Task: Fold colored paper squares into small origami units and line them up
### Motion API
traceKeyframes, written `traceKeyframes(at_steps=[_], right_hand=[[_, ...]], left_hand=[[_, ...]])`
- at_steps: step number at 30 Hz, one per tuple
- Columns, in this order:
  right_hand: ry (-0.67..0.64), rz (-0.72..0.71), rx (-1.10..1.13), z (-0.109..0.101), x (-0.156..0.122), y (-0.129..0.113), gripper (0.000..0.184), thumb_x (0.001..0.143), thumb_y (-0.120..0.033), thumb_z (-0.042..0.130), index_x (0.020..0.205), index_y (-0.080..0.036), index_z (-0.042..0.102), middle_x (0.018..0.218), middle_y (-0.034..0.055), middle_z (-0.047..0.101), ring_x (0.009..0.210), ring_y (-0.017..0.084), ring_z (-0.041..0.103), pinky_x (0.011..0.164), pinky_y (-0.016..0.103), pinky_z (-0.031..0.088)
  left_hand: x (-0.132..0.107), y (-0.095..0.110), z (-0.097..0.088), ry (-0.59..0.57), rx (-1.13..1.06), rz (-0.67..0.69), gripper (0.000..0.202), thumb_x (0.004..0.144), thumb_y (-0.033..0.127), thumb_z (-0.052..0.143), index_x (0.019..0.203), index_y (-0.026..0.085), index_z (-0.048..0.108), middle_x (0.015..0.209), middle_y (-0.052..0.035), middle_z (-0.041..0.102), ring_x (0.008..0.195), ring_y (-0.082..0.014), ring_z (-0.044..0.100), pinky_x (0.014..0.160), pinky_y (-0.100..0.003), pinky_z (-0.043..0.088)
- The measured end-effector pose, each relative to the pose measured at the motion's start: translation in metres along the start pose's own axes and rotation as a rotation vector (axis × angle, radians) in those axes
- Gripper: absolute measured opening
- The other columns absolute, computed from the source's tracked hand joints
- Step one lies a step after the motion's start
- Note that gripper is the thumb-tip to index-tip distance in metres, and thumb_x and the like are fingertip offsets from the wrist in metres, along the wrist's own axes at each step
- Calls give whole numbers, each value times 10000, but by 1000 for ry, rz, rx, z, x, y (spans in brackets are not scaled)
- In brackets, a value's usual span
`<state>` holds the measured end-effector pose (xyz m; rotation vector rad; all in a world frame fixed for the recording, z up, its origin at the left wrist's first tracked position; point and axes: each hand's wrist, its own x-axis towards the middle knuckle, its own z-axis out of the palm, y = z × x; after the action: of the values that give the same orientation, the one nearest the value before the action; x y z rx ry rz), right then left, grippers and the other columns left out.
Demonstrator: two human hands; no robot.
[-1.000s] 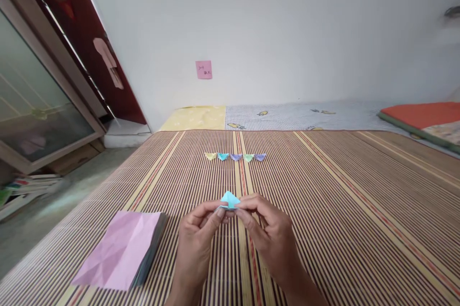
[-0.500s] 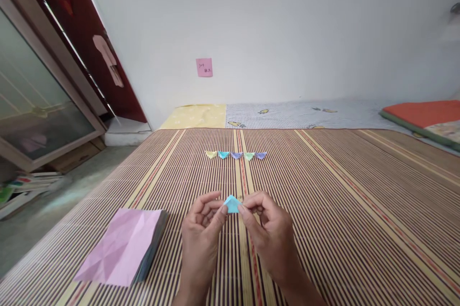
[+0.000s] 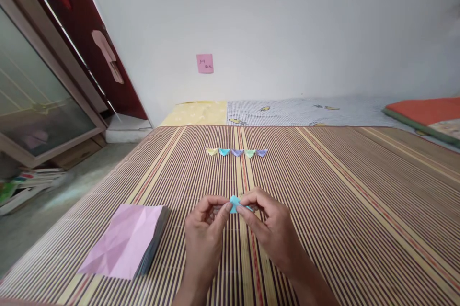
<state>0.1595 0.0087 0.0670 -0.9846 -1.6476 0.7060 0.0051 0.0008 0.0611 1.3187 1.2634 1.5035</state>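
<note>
Between my two hands is a small folded piece of light-blue paper (image 3: 234, 204), held above the striped mat. My left hand (image 3: 207, 222) pinches its left edge between thumb and forefinger. On the other side, my right hand (image 3: 268, 217) grips it, thumb in front and fingers behind, covering much of its right part. A bit of blue shows under the right fingers. Beyond the hands, several small folded paper pieces (image 3: 237, 153) in yellow, blue, purple and green lie in a row on the mat.
A stack of square paper (image 3: 124, 241) with a creased pink sheet on top lies left of my hands. The striped mat (image 3: 341, 229) covers the bed. Folded red-and-green bedding (image 3: 424, 112) rests at the far right. A pink note (image 3: 204, 63) sticks to the wall.
My right fingers have shifted left over the blue paper, hiding more of it. Its peaked triangle shape no longer shows whole. The left forefinger has come down against it.
</note>
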Motion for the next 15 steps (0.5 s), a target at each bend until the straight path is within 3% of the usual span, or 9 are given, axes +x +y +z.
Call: traceKeyframes(at_steps=[7,15], right_hand=[[24,-1,-45,2,-1,-2,150,977,-240,580,850,-206,652,814,21,649,765,184,627,698,317,500],[-91,75,94,-3,2,-3,91,938,-254,641,879,-203,686,845,16,678,791,176,648,722,296,510]], left_hand=[[-2,3,0,-4,121,57,136,863,352,737,834,219,731,792,-18,731,750,-179,669,701,-261,523],[0,-1,3,25,-34,-65,164,844,326,734,787,183,677,711,-1,668,653,-146,615,614,-237,491]])
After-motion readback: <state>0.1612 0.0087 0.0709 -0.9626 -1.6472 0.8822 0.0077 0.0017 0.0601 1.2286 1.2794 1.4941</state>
